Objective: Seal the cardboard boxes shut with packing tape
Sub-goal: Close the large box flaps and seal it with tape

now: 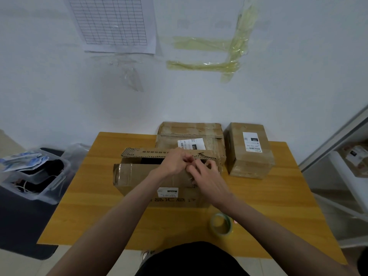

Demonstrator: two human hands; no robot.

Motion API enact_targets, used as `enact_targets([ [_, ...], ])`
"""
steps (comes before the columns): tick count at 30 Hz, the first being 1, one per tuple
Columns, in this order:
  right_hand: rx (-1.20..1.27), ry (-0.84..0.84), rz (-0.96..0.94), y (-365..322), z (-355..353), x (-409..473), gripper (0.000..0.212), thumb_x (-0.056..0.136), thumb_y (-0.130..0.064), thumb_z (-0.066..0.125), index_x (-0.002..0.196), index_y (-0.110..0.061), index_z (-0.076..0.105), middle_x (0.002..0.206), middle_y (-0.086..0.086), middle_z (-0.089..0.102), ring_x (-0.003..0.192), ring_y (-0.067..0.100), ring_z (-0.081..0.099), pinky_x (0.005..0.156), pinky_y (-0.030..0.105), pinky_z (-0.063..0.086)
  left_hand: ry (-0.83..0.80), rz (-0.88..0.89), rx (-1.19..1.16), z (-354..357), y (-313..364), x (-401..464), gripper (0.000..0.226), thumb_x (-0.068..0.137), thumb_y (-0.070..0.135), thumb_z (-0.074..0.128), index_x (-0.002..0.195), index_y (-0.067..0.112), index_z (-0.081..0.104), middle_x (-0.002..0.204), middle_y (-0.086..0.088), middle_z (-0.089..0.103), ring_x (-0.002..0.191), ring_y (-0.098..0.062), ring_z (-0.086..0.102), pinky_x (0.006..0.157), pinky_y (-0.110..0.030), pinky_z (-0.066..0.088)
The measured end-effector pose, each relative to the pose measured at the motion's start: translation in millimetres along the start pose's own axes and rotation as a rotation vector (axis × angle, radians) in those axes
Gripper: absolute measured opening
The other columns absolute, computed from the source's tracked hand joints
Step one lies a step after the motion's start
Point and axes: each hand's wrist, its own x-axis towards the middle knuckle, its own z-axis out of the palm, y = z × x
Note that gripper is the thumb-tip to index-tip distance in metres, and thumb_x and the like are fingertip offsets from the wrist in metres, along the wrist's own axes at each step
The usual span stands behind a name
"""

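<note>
The counter [95, 196] carries three boxes. The open box [137, 180] lies nearest, a second box [191, 132] behind it, a third box [249, 154] at right. Left hand [175, 162] and right hand [207, 176] pinch something at its flap; what, I cannot tell. The tape roll [221, 224] lies beside the right forearm.

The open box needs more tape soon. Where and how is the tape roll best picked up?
Probably from above: the tape roll lies flat on the table, its open core facing up. Put the thumb on the outer rim and fingers inside the core. The right hand is nearer.
</note>
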Motion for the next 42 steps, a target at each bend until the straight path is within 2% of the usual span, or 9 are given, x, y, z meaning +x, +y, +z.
enact_targets([
  [8,0.040,-0.073,0.006,5,-6,4,0.059,0.072,-0.030,0.087,0.118,-0.019,0.052,0.117,0.002,0.057,0.101,0.016,0.058,0.089,0.036,0.052,-0.004,0.045,0.049,-3,4,-4,0.026,0.088,-0.003,0.068,0.091,0.020,0.080,0.079,0.014,0.072,0.080,-0.004,0.070,0.084,-0.027,0.058],
  [13,0.049,-0.097,0.010,5,-11,8,0.057,0.071,-0.027,0.087,0.117,-0.017,0.056,0.118,0.003,0.060,0.103,0.016,0.059,0.091,0.033,0.050,-0.080,0.120,0.118,-11,8,-7,0.024,0.094,-0.001,0.061,0.099,0.015,0.077,0.079,0.021,0.064,0.075,0.006,0.059,0.076,-0.018,0.044],
  [17,0.055,-0.103,0.022,3,-13,8,0.060,0.072,-0.024,0.086,0.121,-0.017,0.053,0.122,0.003,0.059,0.105,0.016,0.058,0.094,0.033,0.049,-0.234,0.130,0.057,-22,14,-15,0.028,0.092,-0.004,0.058,0.098,0.022,0.066,0.092,0.012,0.065,0.088,-0.005,0.061,0.083,-0.025,0.049],
  [20,0.071,-0.112,0.023,3,-14,9,0.062,0.073,-0.025,0.086,0.123,-0.016,0.053,0.126,0.005,0.059,0.111,0.018,0.059,0.100,0.035,0.046,-0.333,0.105,0.062,-22,17,-18,0.030,0.084,0.007,0.071,0.112,0.015,0.061,0.105,0.000,0.067,0.098,-0.018,0.064,0.088,-0.034,0.056],
  [23,0.100,-0.112,0.031,2,-15,10,0.052,0.079,-0.020,0.081,0.122,-0.014,0.053,0.128,0.008,0.056,0.110,0.020,0.059,0.097,0.033,0.048,-0.275,0.097,0.132,-14,22,-18,0.046,0.077,0.019,0.083,0.114,0.016,0.056,0.108,0.002,0.065,0.098,-0.018,0.063,0.086,-0.032,0.054],
  [28,0.181,-0.133,0.043,2,-18,8,0.053,0.080,-0.018,0.081,0.123,-0.015,0.049,0.130,0.006,0.051,0.103,0.017,0.057,0.089,0.028,0.049,-0.159,0.119,0.163,-4,23,-19,0.030,0.084,0.013,0.076,0.106,0.018,0.055,0.104,0.000,0.066,0.094,-0.020,0.061,0.085,-0.033,0.052],
  [35,0.194,-0.180,0.066,2,-18,6,0.057,0.080,-0.020,0.081,0.127,-0.015,0.048,0.130,0.005,0.049,0.096,0.013,0.059,0.081,0.022,0.050,-0.099,0.075,0.177,3,23,-18,0.026,0.087,0.005,0.073,0.094,0.023,0.055,0.088,0.012,0.060,0.078,-0.003,0.056,0.068,-0.014,0.041],
  [39,0.208,-0.161,0.052,4,-14,5,0.057,0.081,-0.019,0.081,0.127,-0.015,0.047,0.128,0.005,0.047,0.093,0.013,0.059,0.080,0.025,0.054,-0.094,0.064,0.234,3,25,-15,0.014,0.085,0.006,0.072,0.095,0.011,0.064,0.090,0.002,0.066,0.083,-0.017,0.062,0.072,-0.022,0.048],
  [42,0.210,-0.149,0.050,4,-12,2,0.056,0.083,-0.016,0.079,0.130,-0.012,0.048,0.130,0.008,0.048,0.096,0.014,0.059,0.083,0.027,0.056,-0.101,0.059,0.253,3,29,-15,0.014,0.085,0.006,0.073,0.090,0.013,0.061,0.089,0.003,0.064,0.081,-0.015,0.059,0.071,-0.020,0.045],
])
